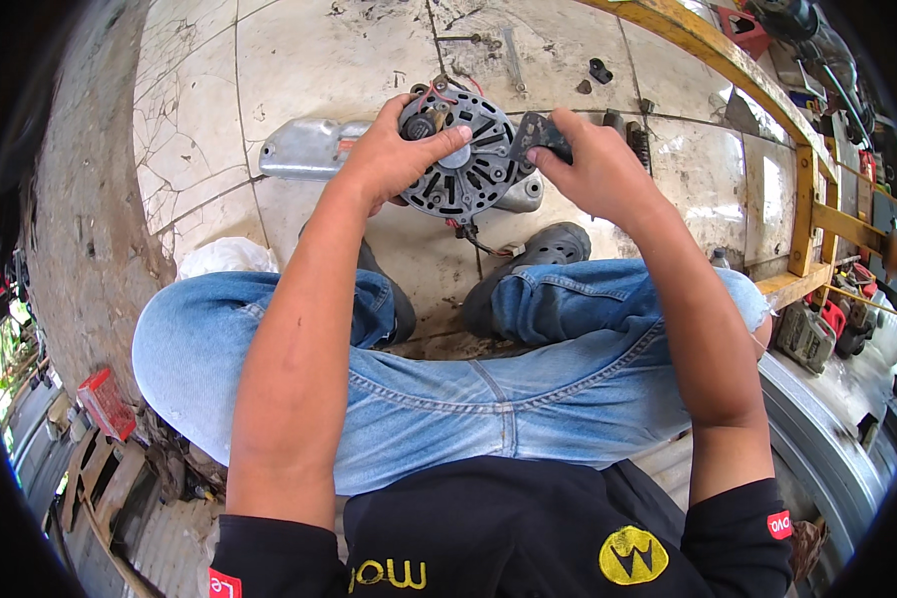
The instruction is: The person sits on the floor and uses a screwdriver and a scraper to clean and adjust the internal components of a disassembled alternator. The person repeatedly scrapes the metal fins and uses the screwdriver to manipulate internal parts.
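A round grey alternator (483,189) with a slotted metal end is held up over the tiled floor, just beyond my feet. My left hand (389,159) wraps around its left side, with the thumb lying across the slotted face. In my right hand (603,164), a dark flat plate-like part (540,142) is pinched between thumb and fingers at the alternator's right edge. Whether that part touches the alternator I cannot tell. Red wires loop at the alternator's top, and a short wire lead (486,243) hangs below it. Behind it lies a long silvery metal cover (297,149), partly hidden.
Beyond the alternator lie a wrench (513,60), a long thin tool (463,40) and a small black part (600,70). Dark spring-like pieces (638,143) rest right of my right hand. A yellow metal frame (802,214) stands at the right; a white bag (227,257) sits by my left knee.
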Tool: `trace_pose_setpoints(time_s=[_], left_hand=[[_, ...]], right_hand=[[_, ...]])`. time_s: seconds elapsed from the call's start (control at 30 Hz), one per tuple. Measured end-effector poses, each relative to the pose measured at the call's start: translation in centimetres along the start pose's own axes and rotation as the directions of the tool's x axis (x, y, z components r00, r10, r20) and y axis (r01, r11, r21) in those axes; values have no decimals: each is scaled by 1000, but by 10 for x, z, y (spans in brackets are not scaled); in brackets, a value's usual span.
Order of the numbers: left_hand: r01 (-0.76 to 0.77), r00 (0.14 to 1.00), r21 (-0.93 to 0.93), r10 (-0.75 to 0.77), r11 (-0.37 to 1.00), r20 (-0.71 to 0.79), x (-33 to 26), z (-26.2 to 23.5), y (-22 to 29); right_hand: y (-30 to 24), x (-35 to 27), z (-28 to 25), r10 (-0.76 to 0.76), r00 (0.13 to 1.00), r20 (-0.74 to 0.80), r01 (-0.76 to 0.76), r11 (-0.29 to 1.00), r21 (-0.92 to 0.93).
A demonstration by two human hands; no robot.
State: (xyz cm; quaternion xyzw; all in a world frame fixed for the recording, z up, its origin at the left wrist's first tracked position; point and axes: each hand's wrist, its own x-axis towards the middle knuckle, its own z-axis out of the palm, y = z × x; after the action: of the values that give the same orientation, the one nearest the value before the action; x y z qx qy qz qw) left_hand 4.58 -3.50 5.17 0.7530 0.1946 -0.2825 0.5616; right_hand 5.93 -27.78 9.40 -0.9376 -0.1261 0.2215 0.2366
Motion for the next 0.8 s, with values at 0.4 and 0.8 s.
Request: trace_pose_setpoints(time_s=[0.4, 0.8], left_hand=[[52, 998, -14, -52, 999, 37, -9, -1, 8], [18, 1000, -51, -19, 999, -7, -9, 2, 2]], right_hand=[[-5, -6, 8, 48, 999, 12, -49, 990, 135], [-2, -8, 16, 23, 997, -68, -10, 982, 187]])
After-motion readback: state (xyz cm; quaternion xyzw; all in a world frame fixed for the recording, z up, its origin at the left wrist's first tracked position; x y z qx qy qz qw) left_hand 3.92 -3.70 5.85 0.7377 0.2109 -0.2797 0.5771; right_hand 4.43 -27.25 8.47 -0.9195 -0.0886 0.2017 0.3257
